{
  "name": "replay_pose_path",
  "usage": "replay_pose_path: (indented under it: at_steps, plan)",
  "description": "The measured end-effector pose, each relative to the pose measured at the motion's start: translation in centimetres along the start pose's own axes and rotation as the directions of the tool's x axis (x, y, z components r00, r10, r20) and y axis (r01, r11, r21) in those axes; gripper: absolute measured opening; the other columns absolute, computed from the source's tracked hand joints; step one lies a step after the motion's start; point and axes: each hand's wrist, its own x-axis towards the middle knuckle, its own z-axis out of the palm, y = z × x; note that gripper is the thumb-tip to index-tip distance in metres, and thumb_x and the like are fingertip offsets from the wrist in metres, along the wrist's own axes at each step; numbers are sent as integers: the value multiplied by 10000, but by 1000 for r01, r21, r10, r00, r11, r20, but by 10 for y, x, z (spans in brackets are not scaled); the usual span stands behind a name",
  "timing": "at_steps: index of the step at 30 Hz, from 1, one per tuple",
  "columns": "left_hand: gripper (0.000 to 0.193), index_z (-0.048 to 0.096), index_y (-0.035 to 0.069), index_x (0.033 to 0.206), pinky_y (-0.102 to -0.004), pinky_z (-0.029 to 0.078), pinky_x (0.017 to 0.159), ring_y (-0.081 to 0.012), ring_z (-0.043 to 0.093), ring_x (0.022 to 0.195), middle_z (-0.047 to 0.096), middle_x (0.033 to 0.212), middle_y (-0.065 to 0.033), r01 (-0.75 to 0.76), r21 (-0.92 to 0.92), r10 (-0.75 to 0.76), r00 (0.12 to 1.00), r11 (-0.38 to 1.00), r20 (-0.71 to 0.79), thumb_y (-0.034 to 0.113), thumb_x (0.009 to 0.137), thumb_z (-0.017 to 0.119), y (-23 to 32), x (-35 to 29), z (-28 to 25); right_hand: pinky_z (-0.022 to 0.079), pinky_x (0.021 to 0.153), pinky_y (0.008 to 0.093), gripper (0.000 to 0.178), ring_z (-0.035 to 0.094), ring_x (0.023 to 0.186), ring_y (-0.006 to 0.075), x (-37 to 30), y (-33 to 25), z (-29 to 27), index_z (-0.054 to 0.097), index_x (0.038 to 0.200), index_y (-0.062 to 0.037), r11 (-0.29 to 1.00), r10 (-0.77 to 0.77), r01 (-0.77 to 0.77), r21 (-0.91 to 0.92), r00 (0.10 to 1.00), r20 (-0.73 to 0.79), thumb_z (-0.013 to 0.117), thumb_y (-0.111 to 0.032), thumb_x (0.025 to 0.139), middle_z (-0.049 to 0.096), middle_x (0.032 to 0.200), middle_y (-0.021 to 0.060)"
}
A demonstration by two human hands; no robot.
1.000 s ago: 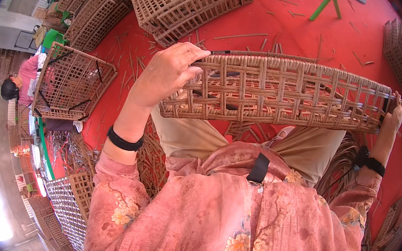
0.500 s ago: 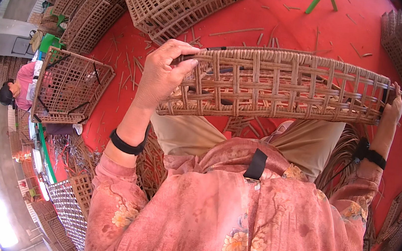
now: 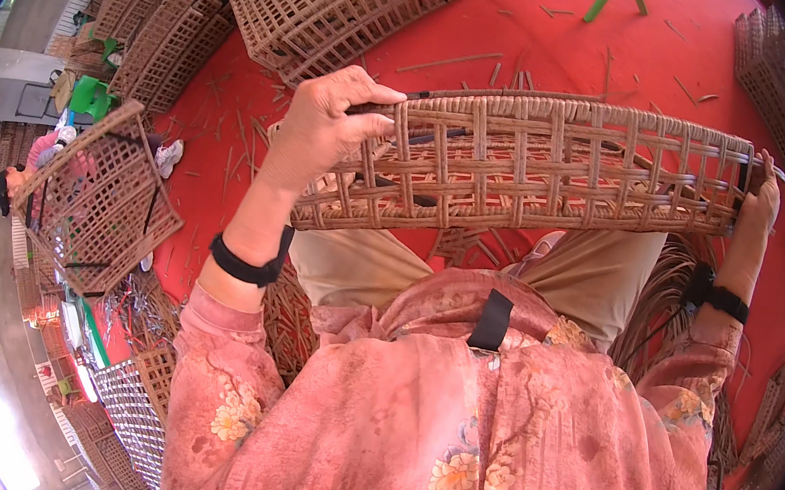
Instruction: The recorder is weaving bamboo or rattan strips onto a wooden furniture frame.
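A brown woven basket (image 3: 544, 166) with an open lattice side is held up in front of my lap, spanning from one hand to the other. My left hand (image 3: 337, 126) is closed round its left upper corner, thumb on the near side. At the far right corner, my right hand (image 3: 762, 197) grips the edge beside a dark band; some of its fingers are hidden. Through the gaps, dark strips show inside the basket. Each wrist wears a black strap, the left one (image 3: 246, 264) in plain sight.
Large woven baskets (image 3: 334, 3) are stacked at the back left, more (image 3: 783, 97) at the right rim. Cut strips litter the red floor (image 3: 572, 57). A green stool leg (image 3: 611, 0) stands at the back. At left, a co-worker holds another lattice basket (image 3: 99, 199). Long loose strands (image 3: 663, 313) lie beside my right leg.
The basket in my hands has shifted slightly left in view, with its left end a little lower. The co-worker's basket has tilted and moved down and left.
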Motion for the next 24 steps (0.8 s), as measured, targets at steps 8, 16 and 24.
replay_pose_path:
  at_steps: [8, 16, 24]
  plan:
    - [405, 669, 10, 1221, -300, 513, 857, -159, 628, 955, 628, 1046, -61, -38, 45, 25, 965, 998, 261, 35, 820, 724, 9, 17, -7, 575, 773, 376, 130, 678, 838, 216, -33, 7, 17, 708, 970, -37, 995, -76, 76, -63, 997, 12, 687, -153, 916, 711, 900, 73]
    - [361, 641, 43, 1179, -343, 535, 751, -267, 663, 846, 641, 989, -101, -203, 462, 174, 979, 863, 106, 175, 857, 739, 36, 19, 49, 601, 796, 337, 155, 693, 855, 190, -95, 5, 43, 704, 1033, -22, 951, -272, 297, -81, 934, 231, 635, -151, 982, 720, 933, 70]
    - [298, 686, 11, 1159, -304, 531, 805, -220, 689, 914, 703, 1044, -115, -173, 274, 135, 979, 946, 151, 82, 870, 705, 33, 31, 43, 601, 799, 339, 154, 695, 853, 194, -75, 12, 32, 703, 1035, -19, 982, -170, 176, -66, 981, 92, 637, -146, 979, 721, 935, 75]
